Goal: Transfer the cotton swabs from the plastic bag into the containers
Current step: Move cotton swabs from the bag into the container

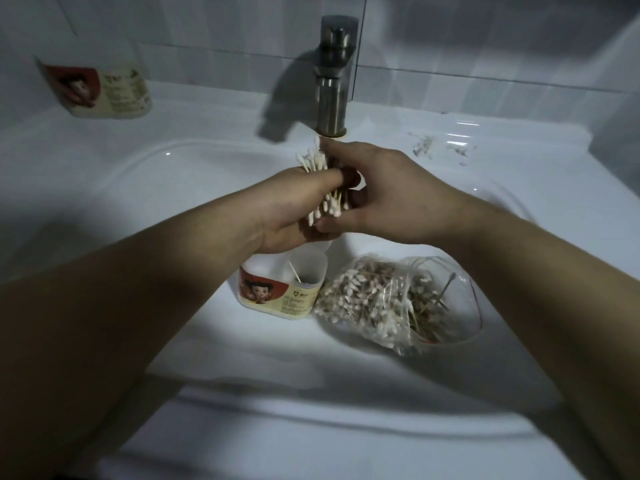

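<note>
Swabs (311, 161) sit in a bundle clamped between both hands: the left hand (294, 209) curls round them from below, the right hand (384, 199) grips from the side. Best to square the tips, tilt the bundle upright and lower it straight into the open container (284, 289) just beneath the left hand. The rest lie in the bag (398, 303) beside it.

Both bare forearms reach forward and meet; the left hand (291, 206) curls around a bundle of white-tipped wooden cotton swabs (311, 160), the right hand (391, 199) clasps it too.
</note>
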{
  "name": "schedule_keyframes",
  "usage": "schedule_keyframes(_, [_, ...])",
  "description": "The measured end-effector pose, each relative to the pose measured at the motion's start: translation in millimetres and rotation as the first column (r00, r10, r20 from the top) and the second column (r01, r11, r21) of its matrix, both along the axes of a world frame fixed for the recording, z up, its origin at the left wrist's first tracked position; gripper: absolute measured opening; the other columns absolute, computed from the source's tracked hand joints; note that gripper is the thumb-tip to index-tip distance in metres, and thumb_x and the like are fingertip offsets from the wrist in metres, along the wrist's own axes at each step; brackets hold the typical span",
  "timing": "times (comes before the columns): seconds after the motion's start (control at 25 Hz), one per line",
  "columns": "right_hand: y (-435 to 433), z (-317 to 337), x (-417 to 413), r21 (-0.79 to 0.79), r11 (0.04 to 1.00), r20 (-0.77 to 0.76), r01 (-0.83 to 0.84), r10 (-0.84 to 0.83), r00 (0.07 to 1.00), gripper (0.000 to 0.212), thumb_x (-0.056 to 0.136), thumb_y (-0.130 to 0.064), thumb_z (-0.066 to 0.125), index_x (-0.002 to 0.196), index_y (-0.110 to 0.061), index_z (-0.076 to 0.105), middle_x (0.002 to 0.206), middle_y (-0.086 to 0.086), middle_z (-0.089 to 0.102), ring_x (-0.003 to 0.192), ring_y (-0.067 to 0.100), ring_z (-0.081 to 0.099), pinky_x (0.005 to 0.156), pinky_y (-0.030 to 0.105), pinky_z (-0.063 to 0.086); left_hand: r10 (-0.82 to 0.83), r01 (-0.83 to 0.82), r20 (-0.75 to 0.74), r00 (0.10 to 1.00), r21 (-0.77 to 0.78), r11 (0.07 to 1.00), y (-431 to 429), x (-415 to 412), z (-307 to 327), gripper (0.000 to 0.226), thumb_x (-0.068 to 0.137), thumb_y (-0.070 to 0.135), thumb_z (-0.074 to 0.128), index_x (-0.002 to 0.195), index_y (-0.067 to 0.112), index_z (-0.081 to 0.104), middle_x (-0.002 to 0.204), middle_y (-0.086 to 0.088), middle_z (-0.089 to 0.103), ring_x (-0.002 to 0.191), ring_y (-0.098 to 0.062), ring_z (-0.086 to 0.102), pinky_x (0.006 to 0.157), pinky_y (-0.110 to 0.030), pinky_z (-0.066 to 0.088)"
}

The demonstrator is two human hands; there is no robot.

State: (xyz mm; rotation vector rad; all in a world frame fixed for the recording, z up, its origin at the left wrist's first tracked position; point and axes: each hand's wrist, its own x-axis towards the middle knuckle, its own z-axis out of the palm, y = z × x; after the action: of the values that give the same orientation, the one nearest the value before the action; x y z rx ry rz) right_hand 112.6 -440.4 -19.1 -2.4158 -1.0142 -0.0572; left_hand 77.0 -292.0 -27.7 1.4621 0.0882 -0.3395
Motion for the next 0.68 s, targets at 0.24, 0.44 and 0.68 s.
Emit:
schedule_keyframes(0.24, [-0.3,-0.1,-1.7,0.025,0.998,-0.126,-0.050,0.053,0.991,0.110,0.067,-0.053,0.087,0.157,-0.017,0.034,0.118,-0.014,0.055,0.099,-0.002,0.058,0.086,0.014,0.048,-0.031,0.032,0.012,0.999,-0.063,0.997,0.0,-4.1,4.0,0.020,0.105,0.010,0.048,0.093,0.012,0.064,0.066,0.000,0.070,0.057,-0.010,0.067,0.047,-0.022,0.048])
schedule_keyframes(0.44, [1.1,-1.5,-2.3,0.042,0.999,-0.102,-0.026,0.030,0.994,0.104,0.072,-0.045,0.088,0.157,-0.022,0.033,0.123,-0.013,0.056,0.104,-0.002,0.056,0.087,0.013,0.045,-0.089,0.089,0.003,0.996,-0.013,0.996,2.0,-3.1,3.3,0.024,0.105,0.012,0.047,0.083,0.014,0.058,0.058,0.000,0.057,0.050,-0.009,0.051,0.047,-0.022,0.038])
schedule_keyframes(0.68, [1.2,-2.3,-0.3,0.135,0.991,-0.121,0.018,-0.002,0.993,0.103,0.072,-0.040,0.088,0.158,-0.027,0.033,0.121,-0.015,0.056,0.099,-0.004,0.059,0.098,0.021,0.051,-0.029,0.025,-0.045,0.999,-0.090,0.996,1.7,0.3,5.0,0.024,0.105,0.017,0.049,0.082,0.019,0.056,0.059,0.004,0.048,0.049,-0.006,0.042,0.053,-0.021,0.038])
